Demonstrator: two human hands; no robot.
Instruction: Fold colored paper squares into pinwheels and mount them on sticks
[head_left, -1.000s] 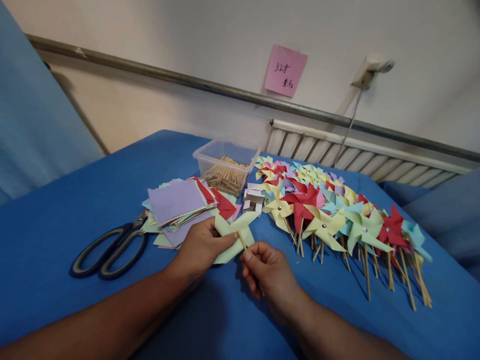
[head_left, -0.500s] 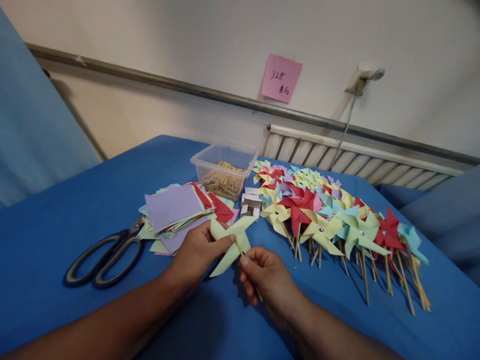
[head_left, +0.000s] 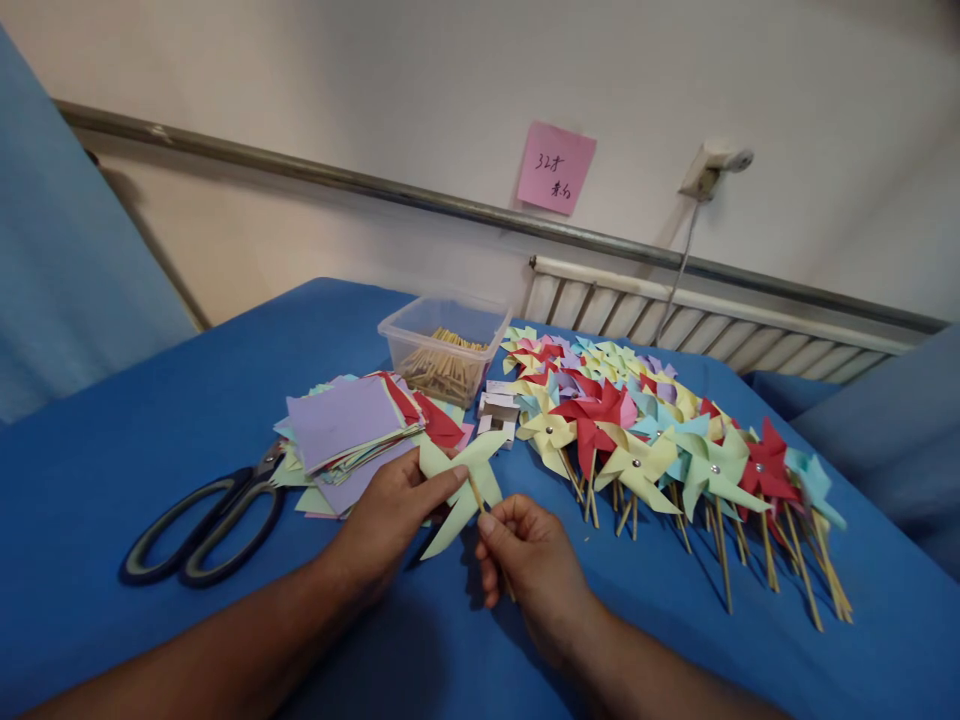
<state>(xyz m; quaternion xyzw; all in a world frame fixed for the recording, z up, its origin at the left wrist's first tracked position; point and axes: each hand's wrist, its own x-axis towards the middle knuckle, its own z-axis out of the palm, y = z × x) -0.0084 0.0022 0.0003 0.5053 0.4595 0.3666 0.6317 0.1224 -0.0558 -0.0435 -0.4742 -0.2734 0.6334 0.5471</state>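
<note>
A pale green paper pinwheel (head_left: 480, 458) is held by my left hand (head_left: 397, 505), thumb on its back and the other fingers hidden behind the paper. A thin wooden stick (head_left: 475, 492) lies against the middle of the pinwheel's back. My right hand (head_left: 529, 555) is closed around this stick, thumb and forefinger pinching it just below the paper. Left of my hands is a stack of coloured paper sheets (head_left: 345, 415), purple on top. Large dark-handled scissors (head_left: 206, 530) lie beside it, their blades partly under the paper.
A clear plastic box (head_left: 397, 340) of short sticks stands behind the paper, with a small open carton (head_left: 496, 415) next to it. Many finished pinwheels (head_left: 637, 465) lie in rows on the right of the blue cloth (head_left: 187, 390). A radiator (head_left: 600, 305) and metal rail (head_left: 337, 180) run along the wall.
The view has shifted slightly, so the background sits a little lower and further left. Both hands keep nearly the same hold on the pinwheel and stick.
</note>
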